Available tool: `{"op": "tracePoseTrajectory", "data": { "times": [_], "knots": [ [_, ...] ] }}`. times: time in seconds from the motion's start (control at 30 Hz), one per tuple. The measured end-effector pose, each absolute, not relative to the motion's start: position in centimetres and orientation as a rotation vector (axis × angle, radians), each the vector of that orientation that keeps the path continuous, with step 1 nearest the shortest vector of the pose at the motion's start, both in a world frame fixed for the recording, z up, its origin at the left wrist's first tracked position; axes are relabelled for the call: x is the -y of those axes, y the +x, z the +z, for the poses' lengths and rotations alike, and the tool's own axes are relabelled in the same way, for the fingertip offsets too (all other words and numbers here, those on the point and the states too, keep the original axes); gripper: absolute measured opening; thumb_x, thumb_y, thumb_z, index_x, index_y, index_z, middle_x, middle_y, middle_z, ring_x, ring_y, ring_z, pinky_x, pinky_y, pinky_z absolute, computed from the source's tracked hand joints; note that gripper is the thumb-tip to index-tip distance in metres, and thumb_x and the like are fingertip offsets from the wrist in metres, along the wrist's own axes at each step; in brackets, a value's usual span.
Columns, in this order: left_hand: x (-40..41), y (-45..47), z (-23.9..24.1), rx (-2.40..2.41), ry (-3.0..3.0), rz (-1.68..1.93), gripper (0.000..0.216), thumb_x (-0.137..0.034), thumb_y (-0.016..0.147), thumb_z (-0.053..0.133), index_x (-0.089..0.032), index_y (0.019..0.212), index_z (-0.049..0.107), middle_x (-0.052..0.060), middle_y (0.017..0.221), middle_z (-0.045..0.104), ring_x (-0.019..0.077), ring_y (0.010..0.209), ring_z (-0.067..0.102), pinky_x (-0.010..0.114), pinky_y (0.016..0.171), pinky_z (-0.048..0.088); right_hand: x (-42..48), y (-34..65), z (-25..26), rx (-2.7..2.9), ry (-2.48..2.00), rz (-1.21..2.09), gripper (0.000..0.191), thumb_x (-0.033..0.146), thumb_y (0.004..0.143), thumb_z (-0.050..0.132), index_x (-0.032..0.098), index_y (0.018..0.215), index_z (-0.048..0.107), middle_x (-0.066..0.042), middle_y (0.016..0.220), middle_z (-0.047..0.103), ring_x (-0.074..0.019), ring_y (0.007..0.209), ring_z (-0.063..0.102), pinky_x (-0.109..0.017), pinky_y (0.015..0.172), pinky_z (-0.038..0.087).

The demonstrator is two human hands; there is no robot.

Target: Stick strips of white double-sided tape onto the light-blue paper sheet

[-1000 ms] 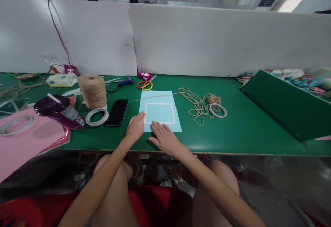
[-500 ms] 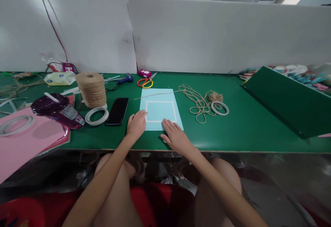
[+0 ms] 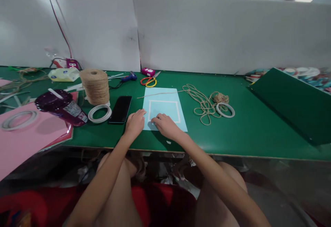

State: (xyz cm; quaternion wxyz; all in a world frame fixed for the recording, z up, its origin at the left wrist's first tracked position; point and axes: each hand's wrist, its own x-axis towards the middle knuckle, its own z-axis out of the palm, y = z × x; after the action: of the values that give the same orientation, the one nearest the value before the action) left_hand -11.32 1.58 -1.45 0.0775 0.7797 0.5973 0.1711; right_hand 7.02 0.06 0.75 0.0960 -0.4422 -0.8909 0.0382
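In the head view we see the blue sheet (image 3: 165, 107) flat on the green desk (image 3: 245, 130), our left hand (image 3: 134, 123) resting released on its near-left corner and our right hand (image 3: 166, 126) curled over its white tape frame (image 3: 178, 111), though we cannot tell whether it grips anything.

On the counter (image 3: 232, 134), the phone (image 3: 120, 109) lies left of the paper (image 3: 165, 108); loose twine (image 3: 204, 104) right; scissors (image 3: 149, 80) behind.

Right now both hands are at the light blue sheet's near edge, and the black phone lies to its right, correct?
No: the head view shows the black phone to the left of the light blue sheet. The left hand and right hand are at its near edge.
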Motion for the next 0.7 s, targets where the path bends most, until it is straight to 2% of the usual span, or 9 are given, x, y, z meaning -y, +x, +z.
{"op": "tracePoseTrajectory", "data": {
  "times": [0.2, 0.47, 0.7],
  "knots": [
    [-1.3, -11.6, -1.6, -1.786, 2.364, 0.488, 0.038, -0.018, 0.088, 0.036, -0.020, 0.124, 0.051, 0.005, 0.137, 0.049, 0.0184, 0.130, 0.040, 0.038, 0.107, 0.033, -3.8, 6.2, 0.4, 2.762, -1.032, 0.313, 0.019, 0.017, 0.091, 0.041, 0.018, 0.096, 0.059, -0.003, 0.082, 0.055, -0.0138, 0.073, 0.048, -0.023, 0.064, 0.030],
    [-0.5, -11.7, -1.2, -1.790, 2.400, 0.447, 0.039, -0.024, 0.090, 0.034, -0.022, 0.126, 0.050, 0.004, 0.139, 0.046, 0.0195, 0.131, 0.039, 0.041, 0.107, 0.032, -4.5, 6.3, -1.5, 2.651, -0.912, 0.330, 0.021, 0.021, 0.093, 0.038, 0.018, 0.094, 0.059, -0.003, 0.080, 0.056, -0.0128, 0.072, 0.049, -0.022, 0.065, 0.032],
    [-0.3, -11.8, -0.8, -1.785, 2.408, 0.362, 0.039, -0.025, 0.091, 0.034, -0.023, 0.127, 0.048, 0.002, 0.142, 0.043, 0.0193, 0.132, 0.037, 0.041, 0.108, 0.031, -5.4, 6.8, -1.2, 2.730, -0.805, 0.369, 0.019, 0.021, 0.093, 0.038, 0.018, 0.097, 0.056, -0.003, 0.082, 0.060, -0.0130, 0.074, 0.051, -0.024, 0.065, 0.032]
  ]
}}
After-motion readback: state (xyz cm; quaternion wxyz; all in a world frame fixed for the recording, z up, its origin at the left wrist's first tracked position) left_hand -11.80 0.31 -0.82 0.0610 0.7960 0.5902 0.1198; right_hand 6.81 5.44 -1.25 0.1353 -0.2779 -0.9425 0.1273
